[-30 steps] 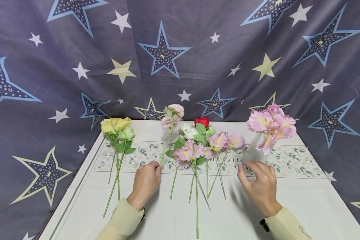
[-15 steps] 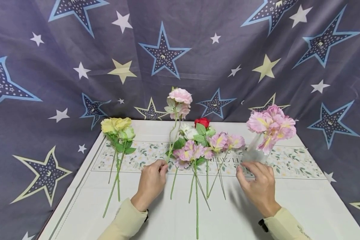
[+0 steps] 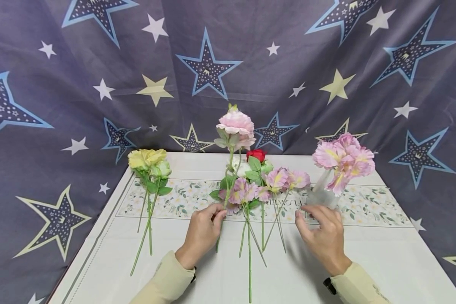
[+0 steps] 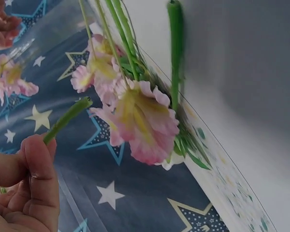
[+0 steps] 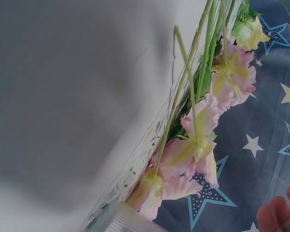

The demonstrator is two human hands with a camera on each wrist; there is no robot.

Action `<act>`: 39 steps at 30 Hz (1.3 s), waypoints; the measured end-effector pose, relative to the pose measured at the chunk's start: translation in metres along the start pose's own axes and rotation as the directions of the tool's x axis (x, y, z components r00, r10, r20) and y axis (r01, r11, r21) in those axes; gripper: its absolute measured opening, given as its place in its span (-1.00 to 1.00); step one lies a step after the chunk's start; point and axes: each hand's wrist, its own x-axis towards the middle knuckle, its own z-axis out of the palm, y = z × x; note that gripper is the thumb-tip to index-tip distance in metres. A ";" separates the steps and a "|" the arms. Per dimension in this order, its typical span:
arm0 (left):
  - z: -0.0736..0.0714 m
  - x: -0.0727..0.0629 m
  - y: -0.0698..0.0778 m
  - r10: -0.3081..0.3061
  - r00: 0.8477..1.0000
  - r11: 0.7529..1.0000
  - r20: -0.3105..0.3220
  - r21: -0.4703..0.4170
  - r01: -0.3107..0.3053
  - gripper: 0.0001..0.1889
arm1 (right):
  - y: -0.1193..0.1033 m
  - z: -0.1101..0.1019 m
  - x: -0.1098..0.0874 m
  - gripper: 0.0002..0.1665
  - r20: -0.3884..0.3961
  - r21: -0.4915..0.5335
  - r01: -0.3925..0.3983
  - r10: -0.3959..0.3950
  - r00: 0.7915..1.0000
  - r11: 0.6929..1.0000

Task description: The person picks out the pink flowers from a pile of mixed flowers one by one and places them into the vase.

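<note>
The left hand (image 3: 201, 228) pinches the pale pink flower (image 3: 236, 124) by its stem (image 4: 67, 119), blooms above the fingertips, best steered clear of the lilac blooms (image 3: 243, 192) just beyond, while the right hand's (image 3: 324, 236) relaxed fingers hold nothing near the clear vase (image 3: 321, 196).

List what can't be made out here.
Head view: white flower, partly hidden behind the held pink flower.
Head view: base of the clear vase, behind the right grip.
Left wrist view: left grip, cut off by the left edge.
Right wrist view: vase, cut by the bottom edge.
</note>
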 end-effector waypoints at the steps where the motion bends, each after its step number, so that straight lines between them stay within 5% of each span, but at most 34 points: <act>1: 0.001 0.000 0.002 0.005 1.000 1.000 -0.002 -0.008 -0.005 -0.89 | -0.001 0.001 0.000 -0.77 -0.001 0.004 0.000 0.000 1.000 1.000; 18: 0.019 -0.001 0.016 0.029 0.999 0.986 0.028 -0.167 -0.024 -1.00 | -0.019 0.006 0.002 -0.77 0.053 0.095 -0.059 0.054 0.997 0.994; 39: 0.040 -0.001 0.035 0.081 0.990 0.945 0.116 -0.326 -0.039 -0.96 | -0.048 0.023 0.007 -0.68 0.111 0.263 -0.052 0.024 0.994 0.963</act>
